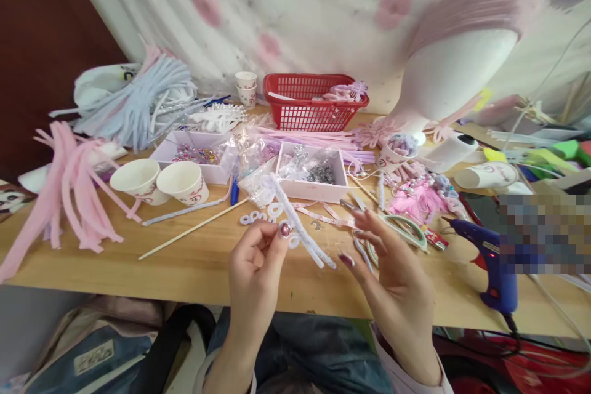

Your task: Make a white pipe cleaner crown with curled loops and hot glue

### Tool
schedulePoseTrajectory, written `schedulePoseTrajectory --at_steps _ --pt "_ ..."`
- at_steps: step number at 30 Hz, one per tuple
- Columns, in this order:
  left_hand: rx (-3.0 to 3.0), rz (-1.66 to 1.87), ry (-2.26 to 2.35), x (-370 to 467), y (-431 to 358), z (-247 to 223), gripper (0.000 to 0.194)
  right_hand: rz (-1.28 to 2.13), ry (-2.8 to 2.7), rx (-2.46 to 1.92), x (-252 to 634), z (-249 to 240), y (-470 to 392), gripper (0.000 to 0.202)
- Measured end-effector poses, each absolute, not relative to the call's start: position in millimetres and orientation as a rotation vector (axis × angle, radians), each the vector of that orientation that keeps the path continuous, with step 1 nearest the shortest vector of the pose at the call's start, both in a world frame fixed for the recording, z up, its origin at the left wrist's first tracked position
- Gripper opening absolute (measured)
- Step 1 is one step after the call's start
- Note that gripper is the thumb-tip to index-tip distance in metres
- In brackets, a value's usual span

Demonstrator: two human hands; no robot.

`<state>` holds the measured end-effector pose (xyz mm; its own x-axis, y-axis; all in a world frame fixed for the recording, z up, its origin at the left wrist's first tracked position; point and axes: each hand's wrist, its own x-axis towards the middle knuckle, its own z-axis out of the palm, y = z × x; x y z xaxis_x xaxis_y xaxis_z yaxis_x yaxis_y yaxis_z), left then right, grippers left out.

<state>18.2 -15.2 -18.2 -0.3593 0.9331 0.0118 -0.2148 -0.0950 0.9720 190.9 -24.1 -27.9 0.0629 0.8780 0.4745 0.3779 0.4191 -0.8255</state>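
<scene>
My left hand (259,268) pinches a pale, fuzzy pipe cleaner (302,228) between thumb and fingers, above the table's front part. Its strands slant from upper left to lower right, with their loose ends toward my right hand (394,274). That hand is open, thumb and fingers apart, a small gap from the ends. Several little white pipe-cleaner loops (253,217) lie behind my left hand; whether some join the held piece I cannot tell. Beyond my right fingers are scissors with pale green handles (410,226) and a measuring tape (323,215).
Two paper cups (183,183) and pink pipe cleaners (74,178) are at left. White boxes (311,189) of beads and trims stand mid-table, before a red basket (314,104). A blue glue gun (494,265) with a lit red light lies right, below a white mannequin head (455,68).
</scene>
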Motion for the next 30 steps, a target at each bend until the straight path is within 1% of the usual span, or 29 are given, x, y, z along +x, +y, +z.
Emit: schedulePoseTrajectory --at_steps 1,2,6,9,11,13,15,17,19,21,24,27,30 --pt "0.873 1.616 1.267 18.4 -15.3 -18.2 0.024 0.515 -1.627 -1.128 190.0 -26.9 -24.3 0.051" --pt "0.865 1.616 1.277 18.8 -15.2 -18.5 0.024 0.468 -1.723 -1.105 188.3 -25.7 -24.9 0.052" --pt "0.825 1.591 1.301 23.3 -14.5 -19.9 0.027 0.271 -1.867 -1.056 177.3 -23.3 -29.6 0.03" --pt "0.855 1.517 1.345 25.3 -17.9 -15.7 0.029 0.225 -1.824 -1.093 173.8 -24.2 -32.3 0.024" --pt "1.005 1.464 1.441 20.8 -24.4 -8.7 0.029 0.23 -1.763 -1.183 176.4 -22.9 -31.4 0.017" --pt "1.262 1.483 1.568 9.8 -33.0 0.7 0.024 0.325 -1.696 -1.277 182.1 -17.9 -27.3 0.011" --pt "1.463 1.568 1.691 -5.8 -39.8 11.5 0.021 0.475 -1.691 -1.32 189.1 -9.3 -20.5 0.018" --pt "1.626 1.539 1.698 -21.0 -40.4 22.7 0.015 0.62 -1.758 -1.32 195.6 1.2 -12.8 0.027" --pt "1.779 1.322 1.559 -30.4 -34.0 33.0 0.012 0.755 -1.843 -1.308 200.1 11.3 -5.4 0.03" --pt "1.867 1.056 1.396 -31.8 -23.2 41.1 0.014 0.876 -1.903 -1.29 202.2 19.8 0.6 0.031" --pt "1.876 0.794 1.279 -24.6 -9.0 46.5 0.017 0.997 -1.952 -1.265 202.9 28.7 7.0 0.028" --pt "1.873 0.637 1.278 -20.2 -4.4 44.2 0.02 1.088 -1.96 -1.273 204.8 32.8 10.8 0.027" --pt "1.806 0.611 1.299 -22.9 -6.2 37.2 0.02 1.211 -1.922 -1.27 207.8 32.9 13.9 0.03"
